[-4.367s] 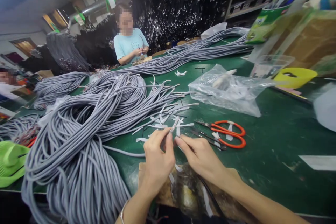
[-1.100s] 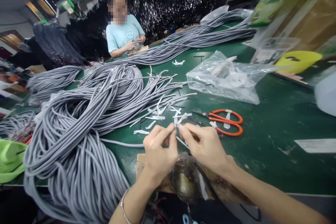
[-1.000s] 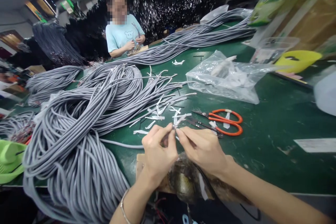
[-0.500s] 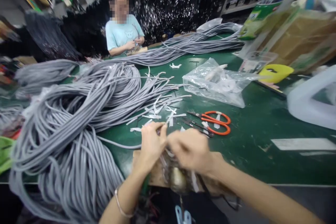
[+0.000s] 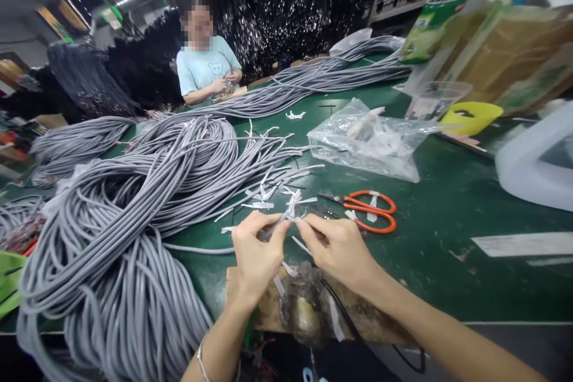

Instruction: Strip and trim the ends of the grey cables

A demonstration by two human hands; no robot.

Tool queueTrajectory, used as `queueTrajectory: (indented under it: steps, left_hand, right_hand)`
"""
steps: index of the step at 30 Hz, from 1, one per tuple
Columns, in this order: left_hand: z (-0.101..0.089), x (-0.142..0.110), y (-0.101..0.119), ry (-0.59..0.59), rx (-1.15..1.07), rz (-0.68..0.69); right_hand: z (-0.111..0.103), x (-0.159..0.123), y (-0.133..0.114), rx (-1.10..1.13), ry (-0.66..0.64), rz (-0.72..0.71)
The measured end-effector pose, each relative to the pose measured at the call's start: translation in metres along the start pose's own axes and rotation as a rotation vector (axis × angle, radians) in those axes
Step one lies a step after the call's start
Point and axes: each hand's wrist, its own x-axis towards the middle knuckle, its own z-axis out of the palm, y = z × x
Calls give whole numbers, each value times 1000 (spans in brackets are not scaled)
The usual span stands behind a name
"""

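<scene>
My left hand [image 5: 256, 253] pinches the end of a grey cable [image 5: 197, 248] that runs left over the green table. White strips [image 5: 293, 202] fray out of that cable end just above my fingers. My right hand [image 5: 338, 246] pinches the same end from the right, fingertips closed on the white strips. Both hands hover above a worn wooden block [image 5: 264, 310] at the table's front edge.
A big heap of grey cables [image 5: 134, 191] fills the left. Orange-handled scissors [image 5: 369, 212] lie right of my hands, with a clear plastic bag [image 5: 371, 140] behind them. White scraps [image 5: 264, 194] litter the green table [image 5: 447, 203]. A person in a light-blue shirt [image 5: 203, 68] works opposite.
My hands dipped toward the wooden block half a second ago and are back up, both pinching the cable end as before. The view has shifted slightly.
</scene>
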Motion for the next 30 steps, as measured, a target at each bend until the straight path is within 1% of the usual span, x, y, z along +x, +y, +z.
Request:
queueTrajectory:
  steps: [5,10,14,18,23,25,26,28,29,30]
  left_hand:
    - [1,-3,1,22,79,94]
    - [1,-4,3,42,148,150]
    - [1,-4,3,53,182,188]
    - [3,-6,0,54,229,237]
    - [7,-10,-5,60,316,359]
    - [8,-12,-6,54,324,398]
    - [8,-12,-6,44,323,399]
    - [9,-13,-5,23,312,362]
    - [9,-13,-5,9,305,330]
    - [9,-13,-6,-2,305,294]
  right_hand:
    - [0,-1,0,17,3,-2]
    - [0,0,1,31,14,-4]
    - [-2,0,1,53,-5,32]
    - [-3,1,0,113,-53,120]
    - [-3,6,3,334,-202,311]
    - [-2,6,6,385,-228,342]
    - [-1,5,6,371,-210,325]
    - [1,2,6,270,-120,216]
    - [2,0,3,201,-54,126]
    - [2,-2,0,140,6,5]
